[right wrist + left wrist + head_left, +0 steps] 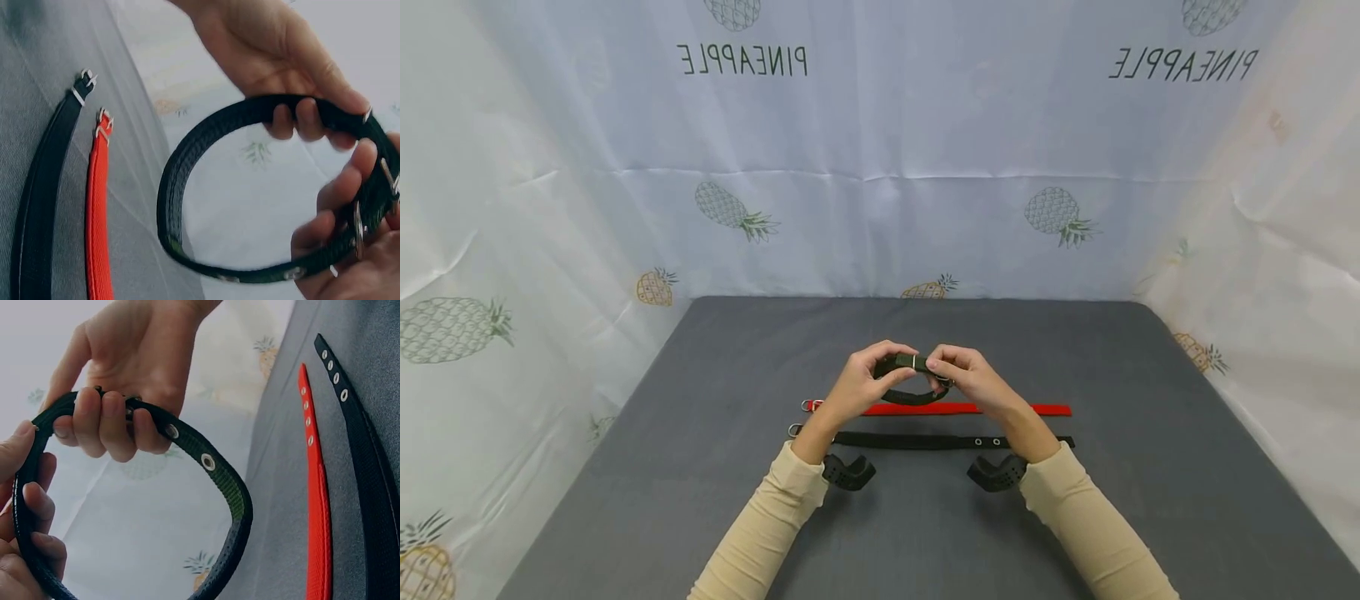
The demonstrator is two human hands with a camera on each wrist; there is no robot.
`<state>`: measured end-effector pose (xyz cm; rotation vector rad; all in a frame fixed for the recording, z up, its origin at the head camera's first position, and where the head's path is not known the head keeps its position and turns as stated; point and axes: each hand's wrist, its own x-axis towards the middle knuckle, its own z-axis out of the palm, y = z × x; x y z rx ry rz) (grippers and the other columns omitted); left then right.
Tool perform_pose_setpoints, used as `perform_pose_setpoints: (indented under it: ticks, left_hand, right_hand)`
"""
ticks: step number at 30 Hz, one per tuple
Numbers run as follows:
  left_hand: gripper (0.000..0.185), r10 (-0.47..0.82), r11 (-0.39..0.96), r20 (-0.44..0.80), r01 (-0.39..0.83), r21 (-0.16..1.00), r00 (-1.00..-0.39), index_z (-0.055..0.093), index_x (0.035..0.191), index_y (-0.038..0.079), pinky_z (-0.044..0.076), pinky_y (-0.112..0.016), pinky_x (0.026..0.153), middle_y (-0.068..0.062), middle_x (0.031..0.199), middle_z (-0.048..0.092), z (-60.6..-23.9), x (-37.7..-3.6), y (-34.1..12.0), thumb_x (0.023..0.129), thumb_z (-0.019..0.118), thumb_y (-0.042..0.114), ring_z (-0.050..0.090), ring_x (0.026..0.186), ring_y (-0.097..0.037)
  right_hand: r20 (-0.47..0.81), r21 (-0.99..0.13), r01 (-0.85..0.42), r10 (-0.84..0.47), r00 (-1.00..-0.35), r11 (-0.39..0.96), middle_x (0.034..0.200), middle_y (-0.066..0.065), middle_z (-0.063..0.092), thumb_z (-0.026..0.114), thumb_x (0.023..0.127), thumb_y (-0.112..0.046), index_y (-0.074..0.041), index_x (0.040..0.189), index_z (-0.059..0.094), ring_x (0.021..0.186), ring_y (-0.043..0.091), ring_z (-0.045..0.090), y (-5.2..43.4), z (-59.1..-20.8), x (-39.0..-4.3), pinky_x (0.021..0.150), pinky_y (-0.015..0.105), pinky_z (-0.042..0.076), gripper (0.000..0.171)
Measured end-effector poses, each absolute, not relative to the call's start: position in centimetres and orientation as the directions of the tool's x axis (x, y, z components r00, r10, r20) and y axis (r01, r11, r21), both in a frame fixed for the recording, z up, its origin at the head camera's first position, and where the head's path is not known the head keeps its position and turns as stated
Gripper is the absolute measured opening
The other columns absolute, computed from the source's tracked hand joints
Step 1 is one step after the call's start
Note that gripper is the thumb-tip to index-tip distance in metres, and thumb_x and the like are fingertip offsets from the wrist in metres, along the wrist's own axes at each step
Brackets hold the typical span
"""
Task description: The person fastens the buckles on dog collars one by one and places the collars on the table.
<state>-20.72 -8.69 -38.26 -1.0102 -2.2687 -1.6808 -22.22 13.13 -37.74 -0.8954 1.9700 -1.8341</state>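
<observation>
A dark green-black collar (916, 399), bent round into a loop, is held above the table between both hands. My left hand (859, 385) pinches its left side near a metal keeper (913, 362). At the buckle end, my right hand (976, 379) grips the collar with thumb and curled fingers. Metal eyelets show along the strap (208, 462) in the left wrist view. In the right wrist view, my right fingers partly cover the buckle (389, 178) and a ring. Whether the buckle is fastened I cannot tell.
A red collar (925, 408) lies flat across the grey table (715, 492), with a black collar (902, 442) nearer to me. Black curved pieces (850, 473) show beside the wrists. Pineapple-printed curtains (880, 125) surround the table's back and sides.
</observation>
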Motion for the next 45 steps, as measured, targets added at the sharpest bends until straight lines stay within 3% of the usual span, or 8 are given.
perform_pose_setpoints:
  ticks: [3,6,13,20,31,36,40,45]
  left_hand:
    - [0.025,0.442,0.146,0.472,0.58,0.801,-0.763,0.062,0.116,0.002,0.044,-0.019,0.062,-0.017,0.098,0.065,-38.5,-20.7,-8.6,0.092,0.063,0.007,0.052,0.071,-0.002]
    - [0.024,0.441,0.151,0.462,0.571,0.807,-0.769,0.061,0.117,0.003,0.048,-0.019,0.068,-0.017,0.099,0.064,-38.5,-20.6,-8.6,0.094,0.061,0.009,0.054,0.075,-0.001]
    - [0.027,0.364,0.166,0.466,0.548,0.82,-0.807,0.06,0.12,0.001,0.05,-0.016,0.081,-0.02,0.102,0.063,-38.3,-20.8,-8.9,0.095,0.059,0.012,0.056,0.084,-0.006]
    - [0.026,0.341,0.166,0.469,0.543,0.823,-0.815,0.059,0.12,-0.001,0.05,-0.016,0.081,-0.022,0.101,0.063,-38.1,-20.9,-9.2,0.095,0.059,0.008,0.054,0.084,0.002]
    - [0.024,0.362,0.21,0.411,0.503,0.839,-0.837,0.061,0.117,0.003,0.043,-0.019,0.07,-0.022,0.099,0.063,-38.5,-20.9,-9.8,0.095,0.06,0.012,0.053,0.079,-0.008]
    - [0.023,0.362,0.232,0.377,0.474,0.849,-0.853,0.062,0.116,0.004,0.041,-0.02,0.068,-0.02,0.1,0.064,-38.9,-20.7,-10.0,0.095,0.06,0.014,0.053,0.081,-0.022]
    - [0.024,0.377,0.225,0.348,0.45,0.864,-0.858,0.061,0.118,0.004,0.044,-0.02,0.071,-0.019,0.105,0.065,-39.1,-20.7,-9.9,0.095,0.06,0.013,0.056,0.087,-0.027]
    - [0.028,0.392,0.184,0.348,0.443,0.877,-0.852,0.058,0.123,0.003,0.052,-0.025,0.083,-0.02,0.112,0.063,-39.1,-20.9,-9.6,0.097,0.058,0.013,0.058,0.097,-0.032]
  right_hand:
    - [0.196,-0.968,-0.249,-0.61,-0.768,0.002,0.073,-0.007,0.056,0.05,0.101,-0.024,-0.014,0.086,0.058,0.067,0.017,0.048,13.0,-37.8,-22.0,0.066,0.028,0.043,0.02]
    - [0.147,-0.977,-0.209,-0.595,-0.791,0.037,0.073,-0.007,0.057,0.049,0.102,-0.027,-0.015,0.086,0.059,0.069,0.014,0.051,13.1,-37.7,-21.9,0.068,0.028,0.046,0.022]
    - [0.032,-0.995,-0.084,-0.584,-0.811,0.062,0.089,-0.006,0.063,0.044,0.102,-0.042,-0.006,0.106,0.061,0.082,0.009,0.06,14.2,-38.2,-22.2,0.093,0.027,0.046,0.039]
    - [0.055,-0.997,-0.071,-0.612,-0.789,0.002,0.094,-0.005,0.062,0.048,0.102,-0.029,-0.007,0.105,0.06,0.086,0.009,0.06,15.3,-38.3,-22.3,0.093,0.022,0.049,0.025]
    - [0.065,-0.992,-0.12,-0.616,-0.785,0.049,0.089,-0.007,0.063,0.05,0.102,-0.024,0.0,0.112,0.058,0.089,0.008,0.058,16.3,-38.1,-21.8,0.092,0.02,0.047,0.027]
    - [0.042,-0.988,-0.122,-0.61,-0.791,0.091,0.088,-0.008,0.063,0.051,0.101,-0.026,-0.004,0.113,0.06,0.095,0.009,0.058,16.6,-38.2,-21.8,0.093,0.024,0.047,0.026]
    - [0.02,-0.985,-0.117,-0.6,-0.8,0.124,0.088,-0.007,0.062,0.05,0.101,-0.025,-0.008,0.111,0.061,0.096,0.011,0.057,16.6,-38.4,-21.7,0.096,0.033,0.046,0.022]
    - [0.007,-0.984,-0.106,-0.562,-0.827,0.144,0.092,-0.002,0.061,0.051,0.101,-0.026,0.002,0.115,0.058,0.098,0.015,0.057,16.3,-38.2,-21.9,0.101,0.035,0.043,0.032]
